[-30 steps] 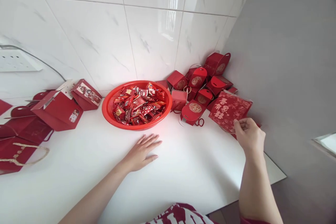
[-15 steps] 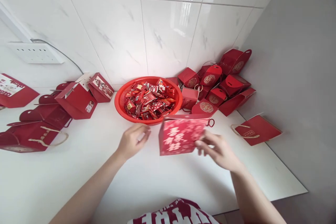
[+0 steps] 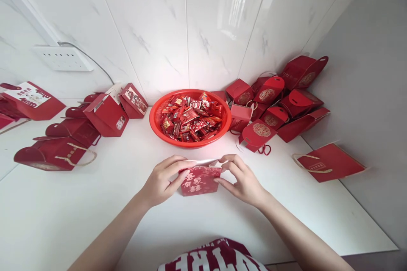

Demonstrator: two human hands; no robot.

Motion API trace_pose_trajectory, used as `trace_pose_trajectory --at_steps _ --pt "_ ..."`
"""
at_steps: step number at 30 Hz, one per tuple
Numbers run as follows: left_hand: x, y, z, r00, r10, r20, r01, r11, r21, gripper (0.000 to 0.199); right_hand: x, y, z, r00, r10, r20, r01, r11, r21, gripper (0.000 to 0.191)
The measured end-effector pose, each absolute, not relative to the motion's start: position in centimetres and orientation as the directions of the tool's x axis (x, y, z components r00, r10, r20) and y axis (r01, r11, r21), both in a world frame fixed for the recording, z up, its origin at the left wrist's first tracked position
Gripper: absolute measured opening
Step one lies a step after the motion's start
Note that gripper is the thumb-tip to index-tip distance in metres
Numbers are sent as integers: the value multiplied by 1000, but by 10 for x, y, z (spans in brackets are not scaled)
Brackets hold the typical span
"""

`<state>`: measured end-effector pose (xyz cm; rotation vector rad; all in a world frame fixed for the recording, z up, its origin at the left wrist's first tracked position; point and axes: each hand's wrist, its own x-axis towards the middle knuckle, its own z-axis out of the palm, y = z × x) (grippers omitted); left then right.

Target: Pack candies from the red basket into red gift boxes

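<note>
Left hand [image 3: 162, 182] and right hand [image 3: 243, 180] both have a pinchy grip on this red gift bag [image 3: 201, 185], between the basket [image 3: 190, 144] and the front edge of the counter [image 3: 63, 207]. Probably light, stiffish, creases easily; I'd grab the side edges.

Left fingers [image 3: 175, 167] and right fingers [image 3: 234, 161] on a red bag [image 3: 201, 183], red basket [image 3: 190, 142] beyond.
</note>
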<state>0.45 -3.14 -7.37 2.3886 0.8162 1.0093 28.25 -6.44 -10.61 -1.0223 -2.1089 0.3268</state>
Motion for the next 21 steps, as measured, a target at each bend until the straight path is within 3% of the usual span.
trace_pose_trajectory --at_steps 3,9,13,18,21 --pt "3 -31 -69 551 719 424 369 -665 649 37 280 -58 -89 -441 654 615 528 743 -411 27" --pt "6 -29 -44 618 767 172 474 -538 697 33 270 -39 -47 -644 653 400 537 757 -371 31" --pt "12 -20 -20 612 790 43 586 -489 646 37 258 -32 -29 -627 708 324 601 705 -377 44" --pt "12 -11 -10 603 796 56 577 -483 658 33 250 -28 -27 -592 726 349 640 687 -344 21" --pt "7 -10 -16 622 782 31 586 -492 644 20 251 -23 -33 -635 711 302 583 697 -417 22"
